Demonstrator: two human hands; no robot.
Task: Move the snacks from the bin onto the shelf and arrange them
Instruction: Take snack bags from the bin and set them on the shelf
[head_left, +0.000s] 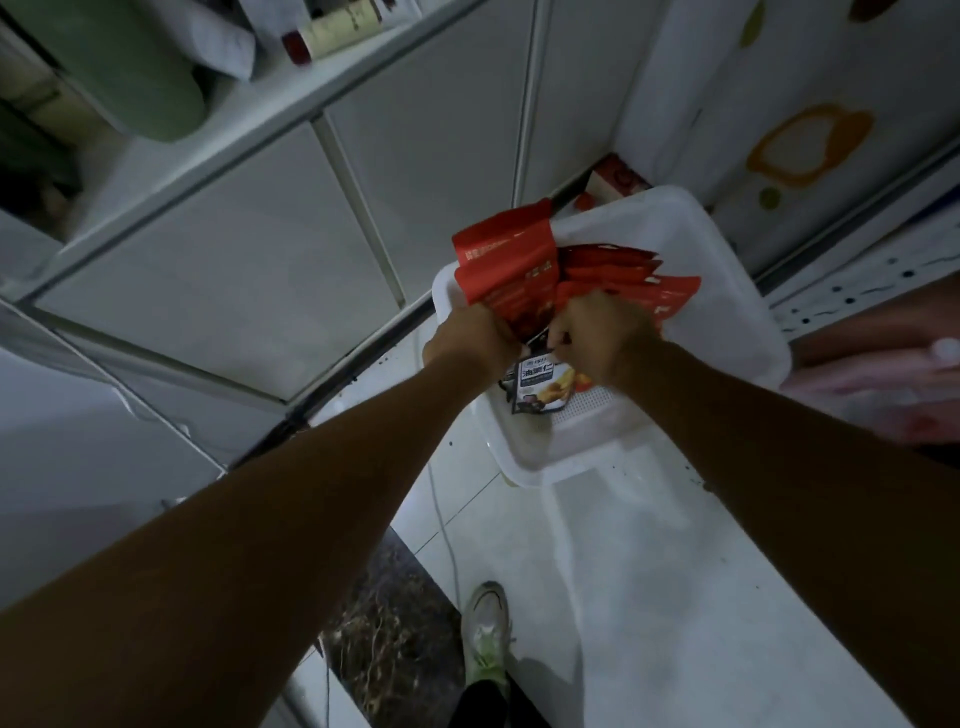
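Both hands, left hand (475, 338) and right hand (597, 338), clenched on red snack packets (506, 270) over the bin (727, 291); black packet (543, 387) left inside; shelving not started, apparently.

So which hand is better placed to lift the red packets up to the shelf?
Probably left. The left hand grips the red foil snack packets on the side nearer the white shelf; the right hand is farther away.
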